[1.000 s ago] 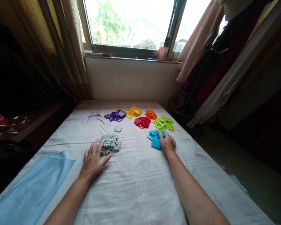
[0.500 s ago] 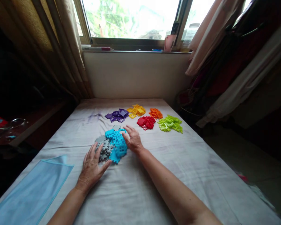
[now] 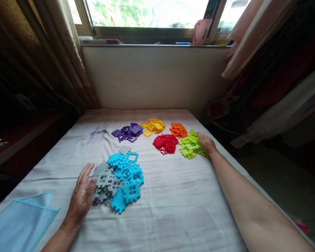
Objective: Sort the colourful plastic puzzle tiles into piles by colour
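Observation:
My left hand [image 3: 80,196] rests on its edge at the left of a pile of grey interlocking plastic tiles [image 3: 105,178], fingers stretched out, nothing held. Touching the grey ones on their right are blue tiles [image 3: 126,175], some with window-like cutouts. Farther off, my right hand [image 3: 207,142] lies along the right side of the lime-green tiles [image 3: 190,145]. Its fingers are extended against that pile, partly hidden, and no tile shows lifted in them. Left of the green pile are red tiles [image 3: 165,142], with orange tiles [image 3: 178,130] just behind.
Purple tiles [image 3: 128,132] and yellow tiles [image 3: 153,126] lie toward the far end of the sheet-covered surface [image 3: 168,203]. A light blue mesh pouch [image 3: 23,220] is at the near left. Beyond stands a wall below a window sill with a pink cup [image 3: 201,31].
My right hand has moved from the blue pile across to the right side of the green pile. My left hand has drawn slightly left from the grey tiles. The camera view has shifted.

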